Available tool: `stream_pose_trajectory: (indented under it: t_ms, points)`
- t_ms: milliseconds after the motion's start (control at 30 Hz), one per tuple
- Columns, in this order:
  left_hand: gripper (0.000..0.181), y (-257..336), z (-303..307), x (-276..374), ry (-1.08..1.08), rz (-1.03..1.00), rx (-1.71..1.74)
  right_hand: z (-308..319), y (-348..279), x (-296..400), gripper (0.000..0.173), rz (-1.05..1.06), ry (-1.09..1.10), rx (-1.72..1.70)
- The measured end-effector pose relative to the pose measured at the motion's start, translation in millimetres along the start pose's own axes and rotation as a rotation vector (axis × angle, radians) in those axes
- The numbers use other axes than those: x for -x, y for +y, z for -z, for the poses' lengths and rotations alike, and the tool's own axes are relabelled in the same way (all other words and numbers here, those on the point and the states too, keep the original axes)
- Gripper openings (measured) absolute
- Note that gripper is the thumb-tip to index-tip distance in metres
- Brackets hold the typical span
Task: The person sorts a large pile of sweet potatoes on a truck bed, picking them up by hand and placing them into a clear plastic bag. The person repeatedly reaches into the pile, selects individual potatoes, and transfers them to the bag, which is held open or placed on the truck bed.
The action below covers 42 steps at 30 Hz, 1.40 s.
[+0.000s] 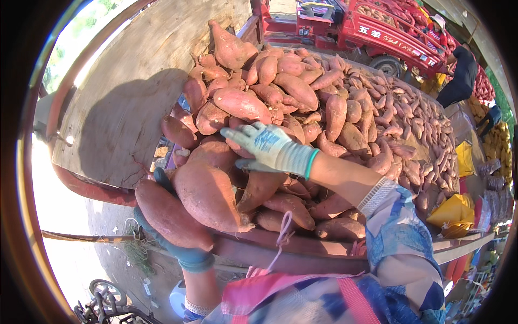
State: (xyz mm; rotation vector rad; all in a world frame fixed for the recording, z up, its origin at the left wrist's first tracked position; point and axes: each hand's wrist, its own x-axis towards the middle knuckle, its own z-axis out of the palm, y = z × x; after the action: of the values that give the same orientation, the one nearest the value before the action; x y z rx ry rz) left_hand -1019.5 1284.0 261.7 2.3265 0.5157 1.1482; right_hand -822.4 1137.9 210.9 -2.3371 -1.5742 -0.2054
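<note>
My left hand (174, 248), in a dark teal glove, supports a large reddish sweet potato (174, 214) from below at the pile's near left edge. Its fingertips show above the tuber. A still larger, broad sweet potato (208, 194) sits right beside it; whether that one touches my left hand is hidden. My right hand (265, 148), in a pale knitted glove with a blue patch and green cuff edge, reaches over the pile. Its fingers are stretched out and its thumb is apart, against a partly covered sweet potato (236, 150). A long sweet potato (242, 105) lies just beyond.
A wooden board (121, 93) walls the left side. A metal rail (291, 253) with a pink cord runs before me. Smaller sweet potatoes (421, 117) spread rightward. Yellow bags (453, 214), a red cargo vehicle (392, 44) and a person (463, 73) are at the right.
</note>
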Motion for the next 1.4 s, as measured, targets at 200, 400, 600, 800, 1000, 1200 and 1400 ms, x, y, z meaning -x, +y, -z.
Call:
stream_pose_trajectory:
  t_ms: [200,400,600,800,1000,1200,1400]
  points:
    - [0.049,-5.3,2.0,-0.1,-0.034,0.126,0.034,-5.4,26.0,40.3,0.085,-0.263,-0.053,-0.102]
    - [0.067,-13.4,-5.2,11.0,-0.121,0.672,2.066,23.6,65.9,107.4,0.076,-0.622,-0.088,-0.730]
    - [0.070,-13.1,-1.4,16.0,-0.229,0.641,2.045,141.8,1.9,27.3,0.038,-0.276,0.045,-1.139]
    - [0.053,-11.0,-6.6,13.8,-0.115,0.373,1.447,164.5,-72.1,-40.8,0.037,0.424,-0.113,-0.180]
    - [0.053,7.8,0.1,1.1,-0.093,0.492,1.568,149.8,-71.1,-68.6,0.040,0.304,-0.420,-0.714]
    - [0.074,-42.0,1.9,38.6,-0.108,0.200,0.580,122.1,-13.1,-76.4,0.059,-0.066,-0.392,-0.812]
    - [0.070,-32.0,-0.2,30.2,0.017,-0.009,0.228,-1.5,14.0,-2.1,0.095,-0.387,-0.062,0.152]
